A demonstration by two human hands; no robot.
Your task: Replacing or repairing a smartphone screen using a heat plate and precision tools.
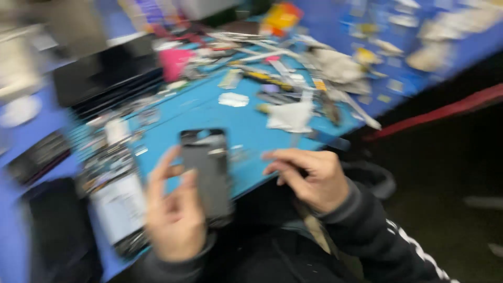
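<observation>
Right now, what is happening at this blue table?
A person holds a dark phone in the left hand, above a blue mat. The right hand rests at the mat's edge, fingers curled; whether it holds anything is too blurred to tell. Small parts, tools and scraps of paper lie scattered on the mat.
</observation>
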